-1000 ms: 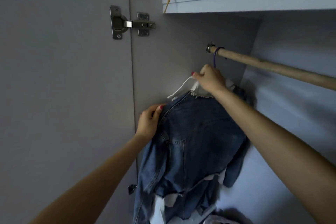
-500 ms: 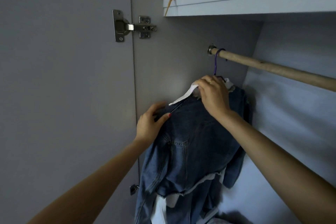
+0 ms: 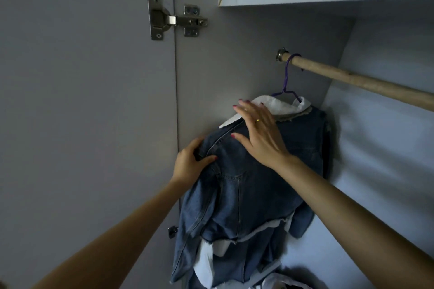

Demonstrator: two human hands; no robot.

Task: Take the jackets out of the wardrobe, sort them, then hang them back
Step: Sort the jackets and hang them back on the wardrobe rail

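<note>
Left hand (image 3: 190, 164) grips the hung denim jacket (image 3: 253, 185) (shoulder, seemingly); right hand (image 3: 260, 134) rests flat on it.

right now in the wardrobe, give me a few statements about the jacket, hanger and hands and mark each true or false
1. The denim jacket hangs on a purple hanger hooked over the wooden rail. True.
2. The right hand is clenched around the hanger's hook. False: it lies with straight fingers on the jacket's shoulder, below the hook.
3. The left hand grips the jacket's left shoulder edge. True.
4. The hanger sits at the middle of the rail. False: it sits at the rail's left end, by the wall bracket.
5. A white collar shows at the jacket's neck. True.
</note>
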